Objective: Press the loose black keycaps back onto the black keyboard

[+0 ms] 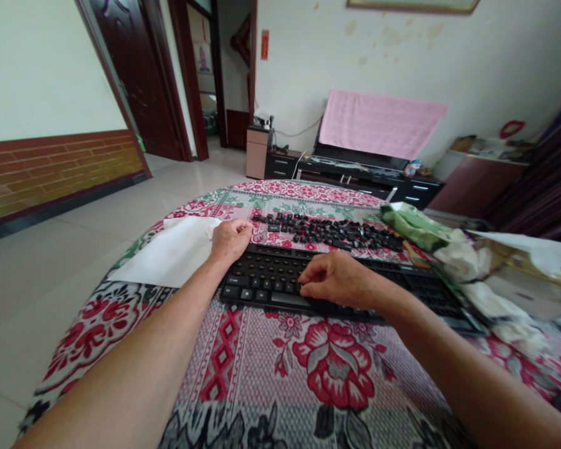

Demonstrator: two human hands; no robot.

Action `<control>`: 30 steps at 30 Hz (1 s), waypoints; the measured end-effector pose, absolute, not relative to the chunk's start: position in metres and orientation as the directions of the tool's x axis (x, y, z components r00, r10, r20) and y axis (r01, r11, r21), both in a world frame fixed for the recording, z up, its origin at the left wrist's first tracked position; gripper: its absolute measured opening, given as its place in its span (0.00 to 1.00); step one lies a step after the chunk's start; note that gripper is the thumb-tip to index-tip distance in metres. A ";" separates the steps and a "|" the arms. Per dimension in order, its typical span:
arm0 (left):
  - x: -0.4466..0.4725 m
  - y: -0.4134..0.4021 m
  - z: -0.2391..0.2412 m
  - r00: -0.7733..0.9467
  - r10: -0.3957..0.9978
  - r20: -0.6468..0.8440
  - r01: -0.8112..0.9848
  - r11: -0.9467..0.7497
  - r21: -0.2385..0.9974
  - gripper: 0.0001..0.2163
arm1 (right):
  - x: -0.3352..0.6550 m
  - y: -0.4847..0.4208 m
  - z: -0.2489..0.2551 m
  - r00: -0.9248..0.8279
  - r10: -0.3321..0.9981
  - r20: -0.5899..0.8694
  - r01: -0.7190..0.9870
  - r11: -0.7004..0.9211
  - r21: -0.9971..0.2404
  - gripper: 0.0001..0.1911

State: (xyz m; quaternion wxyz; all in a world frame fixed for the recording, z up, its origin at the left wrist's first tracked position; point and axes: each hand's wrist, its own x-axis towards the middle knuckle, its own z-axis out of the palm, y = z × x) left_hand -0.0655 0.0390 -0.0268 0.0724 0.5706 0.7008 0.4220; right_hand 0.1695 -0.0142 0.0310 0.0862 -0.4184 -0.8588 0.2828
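Keyboard: a long black plastic keyboard (270,267) lies crosswise on the floral-clothed desk (257,368), between its near and far edges.
Caps on: lettered ones sit at bottom left; upper-left rows show bare brownish sockets; the right end is too dark to judge.
Caps off: many small black plastic keycaps (330,231) lie heaped toward the desk's far edge.
Right hand (341,280): over the lower rows, grip nearly closed; cannot tell if it pinches anything.
Left hand (231,242): curled near the keyboard's far-left corner, contents hidden.
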 end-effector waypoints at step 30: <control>-0.066 0.040 -0.028 -0.330 0.856 0.398 0.743 -0.025 0.669 0.11 | 0.169 -0.018 0.034 -0.663 0.742 -0.098 0.661 0.519 -0.542 0.09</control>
